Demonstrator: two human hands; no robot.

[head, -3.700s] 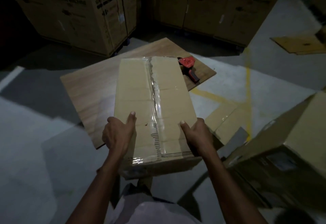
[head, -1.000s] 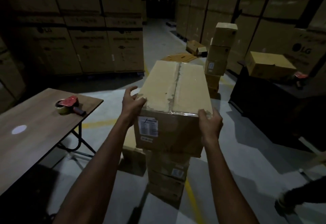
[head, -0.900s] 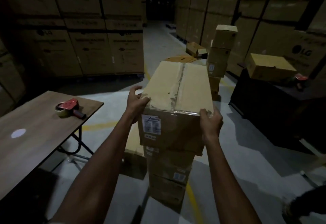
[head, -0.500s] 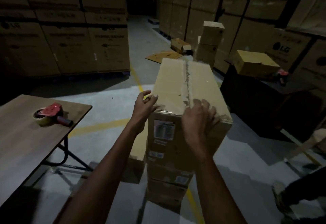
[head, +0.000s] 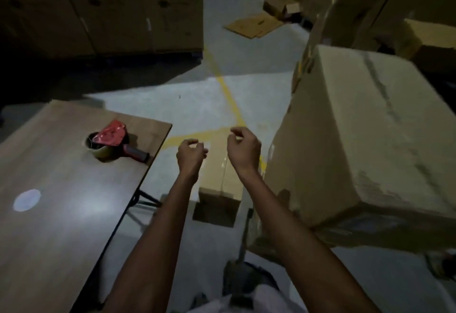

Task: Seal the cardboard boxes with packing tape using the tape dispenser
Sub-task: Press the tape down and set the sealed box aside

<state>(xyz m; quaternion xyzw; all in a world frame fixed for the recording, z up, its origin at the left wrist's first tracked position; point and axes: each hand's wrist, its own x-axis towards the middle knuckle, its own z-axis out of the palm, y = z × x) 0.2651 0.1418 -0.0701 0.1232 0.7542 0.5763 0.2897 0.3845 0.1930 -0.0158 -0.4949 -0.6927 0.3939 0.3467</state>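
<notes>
Both hands hang in the air holding nothing: the left hand (head: 191, 156) and right hand (head: 244, 151) have loosely curled fingers. The taped box (head: 365, 137) sits right, atop a stack. The dispenser (head: 111, 141) lies on the tabletop (head: 49, 214). No writing is legible.

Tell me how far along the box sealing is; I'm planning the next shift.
Done: the taped box sits on the stack at right, a tape strip down its top seam. In hand: nothing; the left hand and right hand hang loosely curled. The dispenser lies on the table. Left: perhaps the floor box; its seal is unclear.
</notes>
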